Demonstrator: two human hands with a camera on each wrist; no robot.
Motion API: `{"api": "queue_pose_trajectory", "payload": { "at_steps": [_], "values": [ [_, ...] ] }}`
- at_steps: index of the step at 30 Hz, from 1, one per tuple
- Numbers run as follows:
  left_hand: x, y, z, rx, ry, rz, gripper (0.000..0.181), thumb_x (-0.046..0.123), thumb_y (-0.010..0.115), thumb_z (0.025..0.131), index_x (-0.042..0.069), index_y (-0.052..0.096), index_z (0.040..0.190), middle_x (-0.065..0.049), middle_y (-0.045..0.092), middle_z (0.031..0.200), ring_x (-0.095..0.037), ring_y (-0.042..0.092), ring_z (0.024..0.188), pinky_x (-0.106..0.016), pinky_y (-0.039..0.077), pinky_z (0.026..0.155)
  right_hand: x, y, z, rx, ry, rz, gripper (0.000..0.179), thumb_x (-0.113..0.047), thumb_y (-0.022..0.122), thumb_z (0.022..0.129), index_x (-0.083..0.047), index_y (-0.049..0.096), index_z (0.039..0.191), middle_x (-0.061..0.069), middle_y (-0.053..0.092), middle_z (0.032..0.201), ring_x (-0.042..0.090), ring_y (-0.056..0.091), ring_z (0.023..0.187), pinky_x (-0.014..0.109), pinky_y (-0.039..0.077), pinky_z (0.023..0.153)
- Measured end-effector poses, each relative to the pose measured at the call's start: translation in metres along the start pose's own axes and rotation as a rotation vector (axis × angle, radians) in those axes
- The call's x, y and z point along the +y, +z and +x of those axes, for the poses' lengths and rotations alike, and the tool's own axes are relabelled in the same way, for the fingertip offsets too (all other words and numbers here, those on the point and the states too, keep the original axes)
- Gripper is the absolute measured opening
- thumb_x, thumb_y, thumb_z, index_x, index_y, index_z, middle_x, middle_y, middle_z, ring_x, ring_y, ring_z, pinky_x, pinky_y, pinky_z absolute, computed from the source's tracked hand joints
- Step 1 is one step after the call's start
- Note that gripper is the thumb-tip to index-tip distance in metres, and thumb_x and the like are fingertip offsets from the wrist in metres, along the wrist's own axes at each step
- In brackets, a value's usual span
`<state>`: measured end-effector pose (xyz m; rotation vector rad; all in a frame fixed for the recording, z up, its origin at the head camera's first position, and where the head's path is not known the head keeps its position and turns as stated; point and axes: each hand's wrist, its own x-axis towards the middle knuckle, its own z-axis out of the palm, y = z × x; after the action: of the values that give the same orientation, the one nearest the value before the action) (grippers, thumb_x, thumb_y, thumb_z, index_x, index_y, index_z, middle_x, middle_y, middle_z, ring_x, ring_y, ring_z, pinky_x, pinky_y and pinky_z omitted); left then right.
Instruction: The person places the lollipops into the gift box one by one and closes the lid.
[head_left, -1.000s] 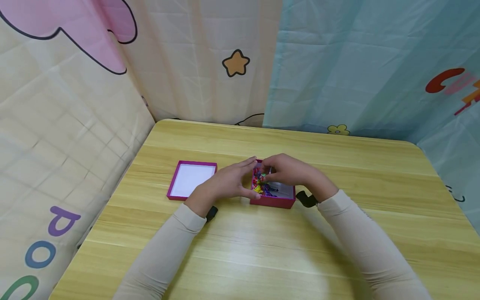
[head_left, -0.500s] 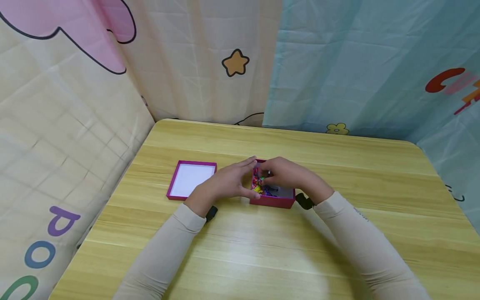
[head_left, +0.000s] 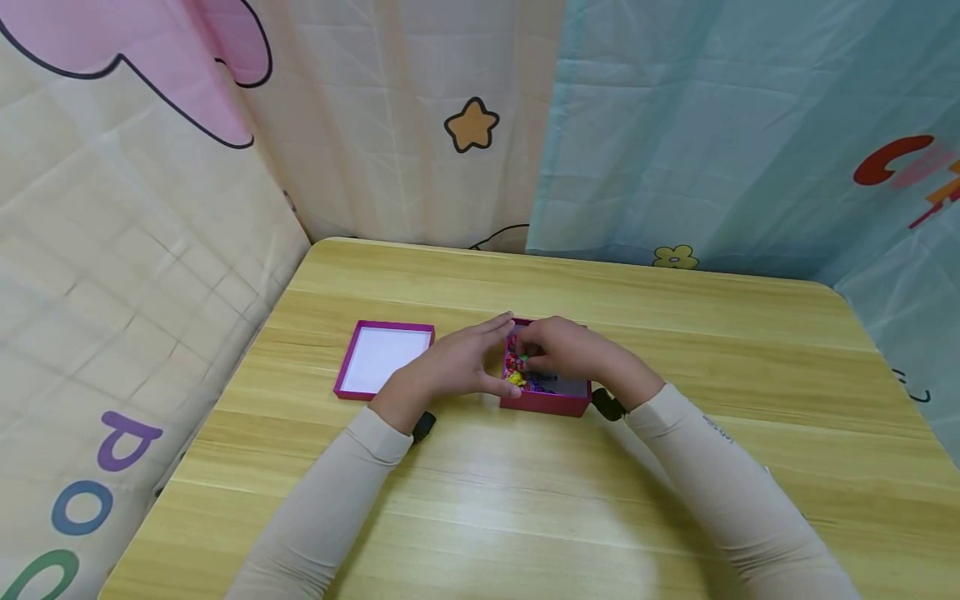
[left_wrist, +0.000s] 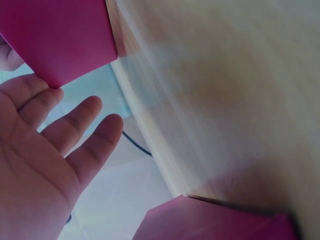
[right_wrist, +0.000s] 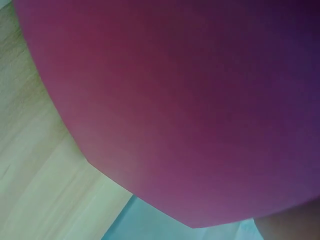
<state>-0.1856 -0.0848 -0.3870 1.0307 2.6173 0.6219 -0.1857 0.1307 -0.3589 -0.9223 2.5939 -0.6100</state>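
In the head view a magenta box (head_left: 546, 403) stands on the table with bright foil-wrapped candies (head_left: 515, 377) gathered along its left side, in red, yellow and purple. My left hand (head_left: 467, 360) spans the box's left side, thumb at the near corner and fingertips at the far one. The left wrist view has its fingers (left_wrist: 85, 150) spread, two of them at the box corner (left_wrist: 65, 40). Reaching inside the box, my right hand (head_left: 566, 348) bends its fingers down onto a candy with a green glint; its fingertips are partly hidden. A box wall (right_wrist: 165, 110) fills the right wrist view.
The magenta lid (head_left: 386, 360), white inside, lies upturned left of the box, partly behind my left wrist. Printed curtains (head_left: 390, 142) hang beyond the table's back edge (head_left: 570, 260) and at both sides. Dark wrist cameras (head_left: 609, 404) sit under the wrists.
My right hand has shifted slightly left and lower into the box, its fingers closer to the candies. The left hand, box and lid have kept their places.
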Motion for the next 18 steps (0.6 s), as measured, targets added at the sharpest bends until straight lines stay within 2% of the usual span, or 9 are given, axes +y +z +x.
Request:
{"api": "queue_pose_trajectory", "payload": {
  "at_steps": [6,10,18],
  "values": [
    [0.0,0.0,0.0,-0.001,0.003,-0.005,0.111,0.075,0.066,0.075,0.015,0.024,0.159,0.007,0.014,0.165,-0.017,0.022,0.148,-0.034,0.025,0.117,0.004,-0.001,-0.003,0.026,-0.019,-0.001,0.005,-0.011,0.069,0.094,-0.011,0.065,0.091,-0.002,0.057,0.078,0.014,0.053,0.07,0.028,0.047,0.065],
    [0.001,-0.001,-0.001,0.001,0.003,-0.01,0.11,0.074,0.067,0.075,0.015,0.025,0.158,0.006,0.015,0.165,-0.017,0.022,0.148,-0.034,0.026,0.117,0.005,-0.005,-0.008,0.047,-0.025,0.007,0.004,-0.013,0.069,0.095,-0.011,0.066,0.093,-0.003,0.059,0.081,0.014,0.053,0.072,0.029,0.048,0.067],
    [0.002,-0.001,0.0,0.002,-0.007,0.001,0.11,0.075,0.066,0.075,0.016,0.025,0.158,0.005,0.014,0.166,-0.018,0.022,0.149,-0.034,0.024,0.117,0.007,-0.016,-0.034,0.084,-0.004,0.042,0.01,-0.011,0.07,0.094,-0.008,0.07,0.103,-0.003,0.063,0.09,0.016,0.056,0.079,0.034,0.052,0.073]
  ]
}}
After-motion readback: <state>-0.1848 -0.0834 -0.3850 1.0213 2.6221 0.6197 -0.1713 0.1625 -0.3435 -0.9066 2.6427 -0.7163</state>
